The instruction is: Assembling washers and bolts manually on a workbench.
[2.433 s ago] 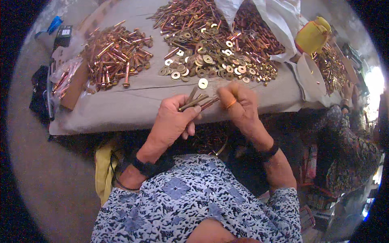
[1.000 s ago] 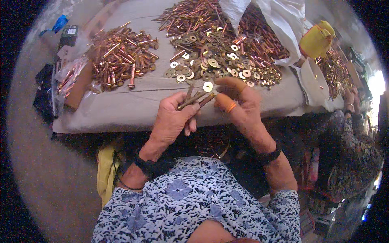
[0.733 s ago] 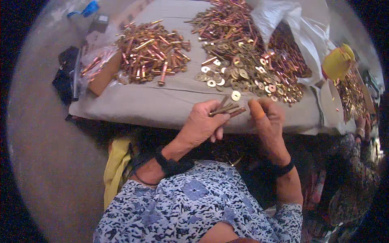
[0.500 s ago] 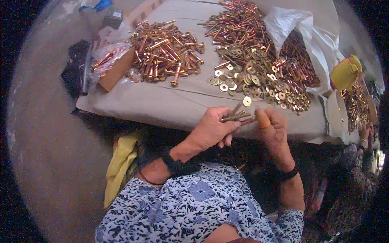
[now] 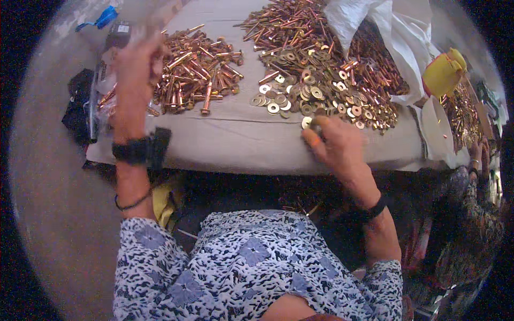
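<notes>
My left hand (image 5: 140,67) is smeared by motion, reaching over the left edge of a pile of copper-coloured bolts (image 5: 201,75). Its fingers are too blurred to show a grip. Close to the table's front edge, my right hand (image 5: 342,143) has its fingers drawn together at the near side of a heap of flat brass-coloured washers (image 5: 300,88). A dark, round washer (image 5: 316,124) shows at the fingertips, partly hidden by them. Just left of it lies a single pale washer (image 5: 306,122). An orange band wraps one right finger.
Longer thin bolts (image 5: 289,27) pile up behind the washers. A white plastic sack (image 5: 399,40) with more bolts lies at the right, next to a yellow container (image 5: 444,72). Beyond, another person's hand (image 5: 476,152) is at a further heap. A dark bundle (image 5: 80,104) sits far left.
My left hand has swung away from my right, up and left to the bolt pile; the bolts it held no longer show. My right hand has moved to the washers. The view has shifted slightly.
</notes>
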